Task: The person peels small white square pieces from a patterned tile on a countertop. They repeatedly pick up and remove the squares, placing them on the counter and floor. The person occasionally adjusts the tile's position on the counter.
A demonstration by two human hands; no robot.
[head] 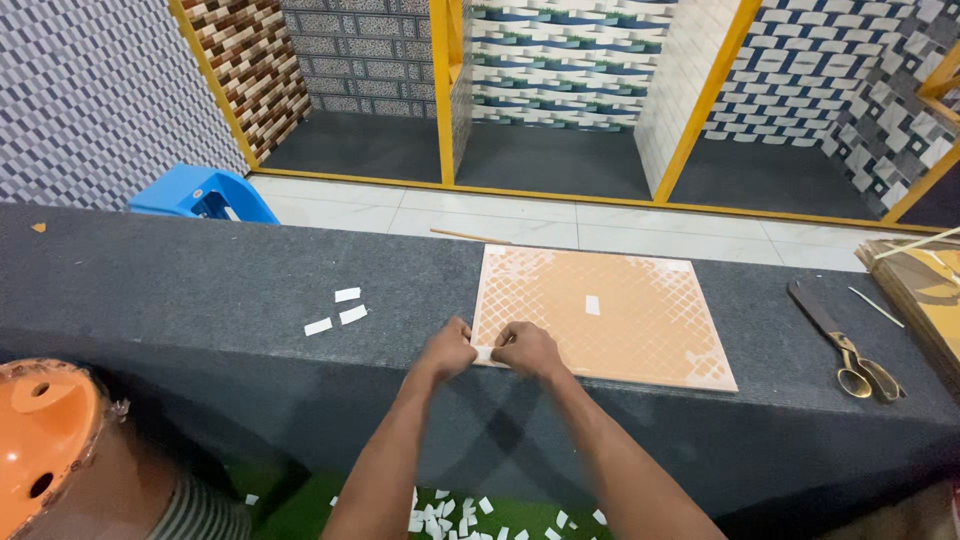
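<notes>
Our fingers (487, 349) of both hands pinch a small white tab at the tile's (620, 320) near-left corner. Left hand (449, 351) and right hand (527, 349) touch. Best we peel slowly, tile flat on worktop (200, 290). Scissors (845, 345) lie right.

The dark grey counter (200, 290) bears an orange tile (620, 320), scissors (845, 345) — and white paper strips (338, 310) (three).
</notes>
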